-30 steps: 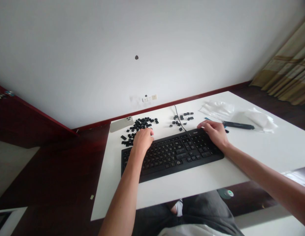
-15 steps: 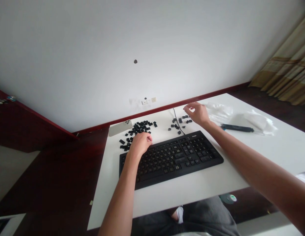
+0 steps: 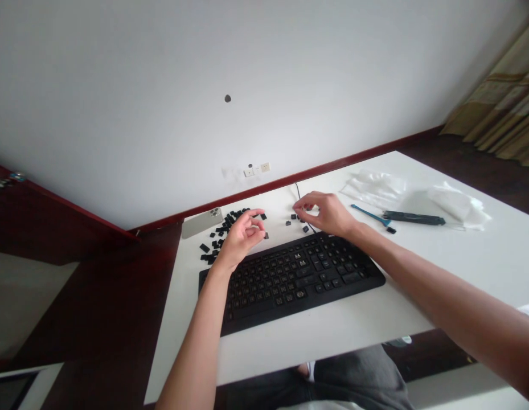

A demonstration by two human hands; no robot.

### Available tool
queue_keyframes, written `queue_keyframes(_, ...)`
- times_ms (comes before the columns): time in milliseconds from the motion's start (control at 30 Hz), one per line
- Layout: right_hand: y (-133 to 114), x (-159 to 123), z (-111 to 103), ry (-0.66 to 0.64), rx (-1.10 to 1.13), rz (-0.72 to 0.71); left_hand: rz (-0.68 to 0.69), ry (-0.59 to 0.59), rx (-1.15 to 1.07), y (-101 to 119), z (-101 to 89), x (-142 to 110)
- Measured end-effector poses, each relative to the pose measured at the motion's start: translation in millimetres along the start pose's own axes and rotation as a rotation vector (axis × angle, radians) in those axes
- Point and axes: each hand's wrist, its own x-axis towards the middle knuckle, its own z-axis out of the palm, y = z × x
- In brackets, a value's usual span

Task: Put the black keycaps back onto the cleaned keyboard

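Fingers (image 3: 256, 219) of the left hand (image 3: 241, 242) pinch narrowly, holding what cannot be told; the right hand (image 3: 326, 213) hangs open, low over loose black keycaps (image 3: 306, 229) at twelve o'clock beyond the keyboard (image 3: 298, 279), where a careless sweep could knock them off the worktop (image 3: 460, 267).

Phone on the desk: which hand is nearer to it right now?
Left. The left hand is to the right of the phone, with black keycaps between them. The right hand is much farther right, above the far edge of the keyboard.
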Motion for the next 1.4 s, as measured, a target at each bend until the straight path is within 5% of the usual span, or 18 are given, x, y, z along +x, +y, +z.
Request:
queue_keyframes(233, -60, -16, 25, -0.075, 0.143, -0.354, -0.036, -0.076, -0.342, 11, 10.0, -8)
queue_keyframes(867, -49, -14, 29, -0.103, 0.114, -0.34, -0.08, -0.021, -0.226, 4, 21.9, -4)
queue_keyframes(1000, -29, -9, 26, -0.055, 0.047, -0.253, 0.009, 0.052, 0.132, 4, 3.1, -1)
queue_keyframes(1167, 20, 1, 9, 0.135, 0.018, 0.16, 0.104, 0.393, 0.943, 5, -35.3, -1)
queue_keyframes(1267, 44, 5, -3, 0.147, 0.037, 0.298, 0.07, 0.32, 1.088, 2, -38.1, -2)
queue_keyframes(1400, 54, 5, -14, 0.034, 0.007, 0.308, 0.005, 0.151, 1.109, -4, -24.4, -2)
